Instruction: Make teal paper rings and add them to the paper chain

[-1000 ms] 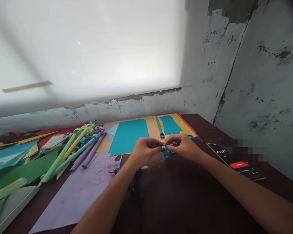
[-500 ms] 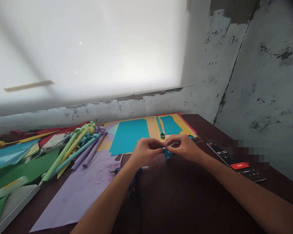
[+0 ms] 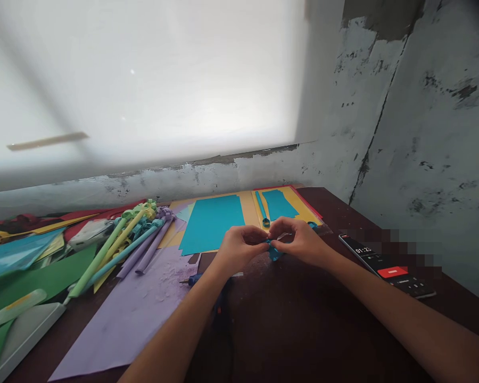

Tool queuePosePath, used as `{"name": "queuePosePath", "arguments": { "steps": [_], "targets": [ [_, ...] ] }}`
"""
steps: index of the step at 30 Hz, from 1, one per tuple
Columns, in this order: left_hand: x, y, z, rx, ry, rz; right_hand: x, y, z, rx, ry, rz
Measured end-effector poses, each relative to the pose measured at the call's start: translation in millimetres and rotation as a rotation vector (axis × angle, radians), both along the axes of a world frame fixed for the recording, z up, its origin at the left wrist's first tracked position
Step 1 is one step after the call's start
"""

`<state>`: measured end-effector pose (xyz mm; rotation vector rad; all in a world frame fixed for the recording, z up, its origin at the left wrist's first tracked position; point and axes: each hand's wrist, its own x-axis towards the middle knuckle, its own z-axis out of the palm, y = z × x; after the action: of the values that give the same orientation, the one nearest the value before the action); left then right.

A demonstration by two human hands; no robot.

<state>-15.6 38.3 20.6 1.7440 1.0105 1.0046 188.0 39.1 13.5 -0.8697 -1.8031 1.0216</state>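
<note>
Between my fingertips is a small piece of curled blue paper (image 3: 275, 254), partly hidden behind the fingers. My left hand (image 3: 241, 247) pinches it from the left side. Opposite, my right hand (image 3: 297, 242) is closed on it too, thumb and forefinger almost meeting those of the left. Just beyond the hands lies a rolled blue paper tube (image 3: 260, 207). Under my left forearm sits a blue glue gun (image 3: 191, 280), its nozzle pointing left and its body mostly covered by the arm.
Blue paper sheets (image 3: 213, 223) lie at the back, beside smaller blue pieces (image 3: 281, 204). Several coloured paper tubes with curled ends (image 3: 120, 242) are heaped at left, near a purple sheet (image 3: 131, 319). A phone (image 3: 387, 266) rests at right on the dark table (image 3: 303, 330).
My fingers have shifted slightly on the blue paper, the right hand's knuckles rising a little. Both hands stay in about the same place, and the other things have not moved.
</note>
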Motion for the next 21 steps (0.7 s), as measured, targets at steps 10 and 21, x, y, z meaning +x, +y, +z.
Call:
{"name": "queuePosePath", "arguments": {
  "steps": [10, 21],
  "targets": [
    [-1, 1, -5.5, 0.003, 0.071, 0.035, -1, -1, -1.3, 0.049, -0.059, -0.014],
    [-5, 3, 0.2, 0.075, 0.122, 0.104, -18, -26, 0.9, 0.407, -0.248, -0.266]
  ]
}}
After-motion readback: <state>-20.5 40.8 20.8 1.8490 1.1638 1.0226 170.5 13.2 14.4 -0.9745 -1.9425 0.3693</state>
